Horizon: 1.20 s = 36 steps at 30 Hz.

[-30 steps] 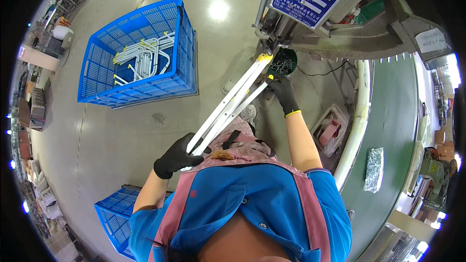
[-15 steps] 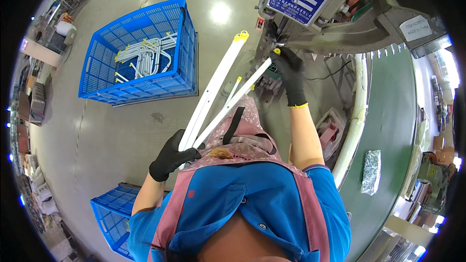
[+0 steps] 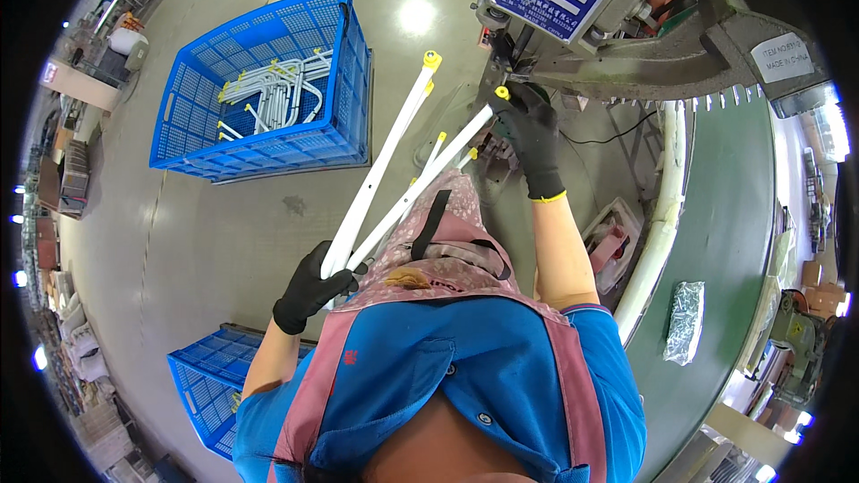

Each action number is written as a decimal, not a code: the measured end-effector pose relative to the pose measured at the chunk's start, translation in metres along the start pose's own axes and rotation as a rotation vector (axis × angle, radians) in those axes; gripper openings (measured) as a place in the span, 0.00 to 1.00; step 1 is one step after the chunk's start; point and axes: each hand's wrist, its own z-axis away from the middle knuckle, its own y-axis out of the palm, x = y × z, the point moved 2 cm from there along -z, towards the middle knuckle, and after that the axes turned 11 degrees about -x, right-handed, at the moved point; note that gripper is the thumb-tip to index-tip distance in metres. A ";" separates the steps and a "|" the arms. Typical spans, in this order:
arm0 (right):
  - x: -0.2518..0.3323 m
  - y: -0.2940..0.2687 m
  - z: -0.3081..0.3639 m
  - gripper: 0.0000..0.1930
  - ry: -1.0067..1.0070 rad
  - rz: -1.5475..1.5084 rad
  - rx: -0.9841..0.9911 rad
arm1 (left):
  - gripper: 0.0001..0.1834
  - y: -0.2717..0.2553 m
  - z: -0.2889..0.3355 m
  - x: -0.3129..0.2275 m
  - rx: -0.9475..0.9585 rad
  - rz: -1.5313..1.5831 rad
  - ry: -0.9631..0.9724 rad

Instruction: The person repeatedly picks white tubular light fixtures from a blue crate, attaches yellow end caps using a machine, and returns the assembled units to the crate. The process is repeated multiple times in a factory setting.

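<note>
My left hand, in a black glove, is closed around the lower ends of white metal tubes in front of my apron. One long tube slants up from it to a yellow end cap. A second tube runs up right to my right hand, also gloved in black. That hand is closed on it just beside its yellow tip, close under the machine. Shorter pieces with yellow ends show between the tubes. Whether all the pieces are joined, I cannot tell.
A grey machine with a blue plate stands ahead right. Far left, a blue crate holds several bent white tubes; another blue crate is near left. On the green conveyor at right lies a silvery packet.
The tubes have turned a little in my hands, so their far yellow ends now sit one behind the other. My left hand has shifted slightly left; my right stays near the machine.
</note>
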 end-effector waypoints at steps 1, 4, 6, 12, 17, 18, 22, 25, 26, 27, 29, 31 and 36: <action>0.000 -0.001 0.002 0.17 -0.012 0.020 -0.005 | 0.23 0.000 -0.001 0.002 -0.003 -0.034 0.004; -0.004 -0.002 0.005 0.17 -0.032 0.152 -0.009 | 0.22 0.006 -0.006 0.007 -0.011 -0.134 0.100; -0.007 -0.002 0.002 0.16 -0.064 0.033 -0.049 | 0.22 0.007 -0.005 0.004 -0.012 -0.092 0.134; -0.005 0.007 -0.010 0.15 -0.008 -0.285 0.025 | 0.22 0.005 0.003 -0.008 -0.040 -0.044 0.065; -0.001 0.005 -0.010 0.15 0.005 -0.031 0.027 | 0.22 0.010 -0.005 -0.010 -0.051 -0.050 0.075; -0.002 0.005 -0.011 0.15 -0.005 -0.059 0.043 | 0.22 0.009 -0.005 -0.012 -0.056 -0.058 0.076; -0.019 0.011 -0.015 0.17 -0.069 -0.249 0.030 | 0.21 0.004 0.004 -0.020 -0.063 -0.046 0.054; -0.042 0.013 -0.010 0.16 -0.068 0.124 0.033 | 0.19 0.005 0.007 -0.018 -0.060 -0.085 0.105; -0.050 0.013 -0.010 0.15 -0.042 0.120 0.034 | 0.19 0.007 0.005 -0.015 -0.069 -0.157 0.148; -0.057 0.011 -0.010 0.14 -0.013 0.131 0.042 | 0.19 0.010 -0.001 -0.012 -0.081 -0.222 0.199; -0.069 0.009 -0.003 0.14 -0.066 0.233 0.107 | 0.19 0.010 -0.005 -0.006 -0.121 -0.401 0.211; -0.076 0.004 0.004 0.14 -0.218 0.501 0.232 | 0.20 0.009 -0.006 -0.004 -0.094 -0.256 0.193; -0.084 0.004 0.029 0.11 0.008 0.059 0.237 | 0.20 0.006 -0.010 -0.008 -0.093 -0.082 0.004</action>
